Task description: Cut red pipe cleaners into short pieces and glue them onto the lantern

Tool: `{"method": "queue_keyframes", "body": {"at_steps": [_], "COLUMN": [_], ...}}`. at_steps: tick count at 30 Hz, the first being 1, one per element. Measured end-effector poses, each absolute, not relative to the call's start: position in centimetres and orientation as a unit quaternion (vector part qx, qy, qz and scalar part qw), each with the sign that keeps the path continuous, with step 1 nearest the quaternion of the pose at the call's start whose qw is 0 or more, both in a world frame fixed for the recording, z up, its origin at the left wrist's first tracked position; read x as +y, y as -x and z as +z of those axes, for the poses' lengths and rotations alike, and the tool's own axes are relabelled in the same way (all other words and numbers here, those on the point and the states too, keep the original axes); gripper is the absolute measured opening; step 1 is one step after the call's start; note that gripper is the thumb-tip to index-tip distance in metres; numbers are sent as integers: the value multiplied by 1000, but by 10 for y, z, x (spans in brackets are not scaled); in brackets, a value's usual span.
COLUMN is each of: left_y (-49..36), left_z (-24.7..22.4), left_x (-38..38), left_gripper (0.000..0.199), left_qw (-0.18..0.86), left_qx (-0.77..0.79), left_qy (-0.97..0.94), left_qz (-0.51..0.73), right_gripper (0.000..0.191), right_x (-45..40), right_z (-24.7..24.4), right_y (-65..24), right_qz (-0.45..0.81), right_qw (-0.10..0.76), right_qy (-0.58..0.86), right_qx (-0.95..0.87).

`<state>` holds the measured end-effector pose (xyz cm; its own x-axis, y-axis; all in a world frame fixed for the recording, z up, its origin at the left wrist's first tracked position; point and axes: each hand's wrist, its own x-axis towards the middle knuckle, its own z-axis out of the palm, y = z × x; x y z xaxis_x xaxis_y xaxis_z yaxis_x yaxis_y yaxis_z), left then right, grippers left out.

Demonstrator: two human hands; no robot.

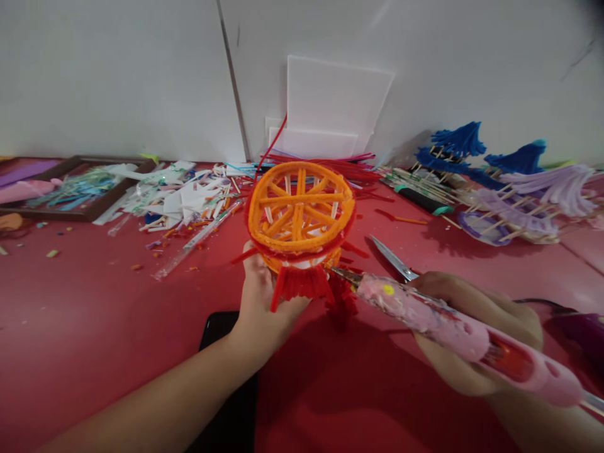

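Note:
My left hand [264, 299] is closed around the underside of an orange and red pipe-cleaner model [299, 200], whose spoked round top tilts toward me. Its fingers are partly hidden behind the model. A fringe of red pipe cleaners [302, 282] hangs from the near side, and short red strips stick out around it. In my right hand [465, 314] is a pink hot glue gun [419, 314], gripped along its body. The metal nozzle is at the model's lower right edge, beside the red fringe; whether it touches cannot be made out.
Scissors [391, 258] lie open-tipped near my right hand. A black phone [226, 390] is under my left forearm. White scraps [174, 198] and a wooden frame [89, 214] sit at left. Blue and lilac stick models [514, 182] stand at right. White boards [335, 94] lean on the wall.

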<state>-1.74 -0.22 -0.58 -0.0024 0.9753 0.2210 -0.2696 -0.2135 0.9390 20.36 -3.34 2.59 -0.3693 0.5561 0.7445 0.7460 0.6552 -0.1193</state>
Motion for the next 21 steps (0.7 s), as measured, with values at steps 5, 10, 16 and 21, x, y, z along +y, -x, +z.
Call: {"method": "queue_keyframes", "body": {"at_steps": [5, 10, 16, 21], "left_y": [18, 17, 18, 20], "left_z": [-9, -8, -4, -2], "left_x": [-2, -3, -5, -5], "left_gripper": [57, 57, 55, 70], "left_qw": [510, 514, 523, 513], "left_qx": [358, 366, 367, 368], "left_qy": [-505, -482, -477, -484], "left_qz": [598, 608, 603, 606], "right_gripper": [7, 9, 15, 19], "right_x": [-32, -30, -36, -35], "right_z": [27, 26, 17, 17], "right_y": [-204, -206, -211, -211], "right_qz": [-126, -112, -81, -99], "right_qw": [393, 398, 418, 410], "right_qy": [389, 379, 380, 379], "right_qx": [-824, -828, -821, -823]}}
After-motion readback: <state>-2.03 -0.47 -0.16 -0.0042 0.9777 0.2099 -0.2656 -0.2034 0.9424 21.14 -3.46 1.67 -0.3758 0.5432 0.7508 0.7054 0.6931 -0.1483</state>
